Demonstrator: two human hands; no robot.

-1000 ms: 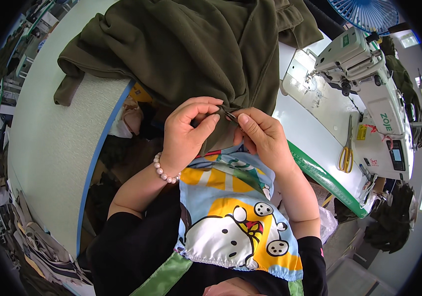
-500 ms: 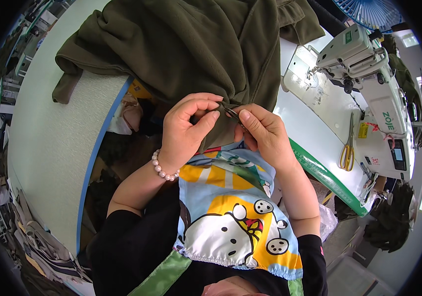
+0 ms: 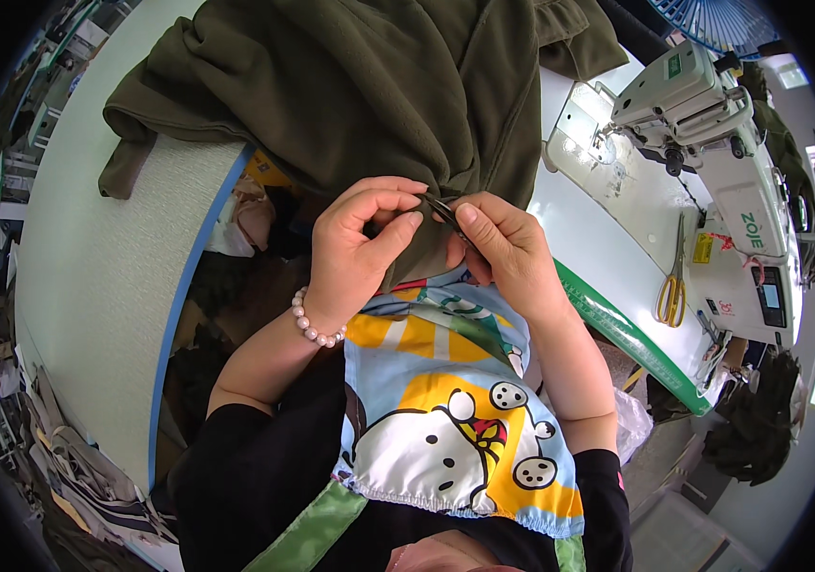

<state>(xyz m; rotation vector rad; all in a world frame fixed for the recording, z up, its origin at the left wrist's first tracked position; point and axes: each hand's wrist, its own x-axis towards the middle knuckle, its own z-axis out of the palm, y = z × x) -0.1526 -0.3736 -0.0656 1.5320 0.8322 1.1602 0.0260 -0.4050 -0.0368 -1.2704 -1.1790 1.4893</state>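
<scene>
Pinched between both hands, a fold of the olive-green garment (image 3: 369, 86) meets a small dark tool, seemingly thread snips (image 3: 447, 215), right at the fingertips. The right hand (image 3: 507, 250) has its grip closed on the snips, thumb and fingers pressed together around them. The left hand (image 3: 360, 250) has its grip closed on the fabric edge, thumb against forefinger, touching the right hand's fingers. That pinched edge hangs just off the worktop (image 3: 92, 286), above the person's lap, while the bulk of the garment lies heaped on the worktop beyond the hands. A pearl bracelet (image 3: 315, 322) circles the left wrist. Below the hands lies a bright cartoon-print apron (image 3: 455, 419). To the right, well apart, stands a white sewing machine (image 3: 712, 124), with yellow-handled scissors (image 3: 671, 286) lying beside it and a green ruler (image 3: 631, 338) along the near edge.
</scene>
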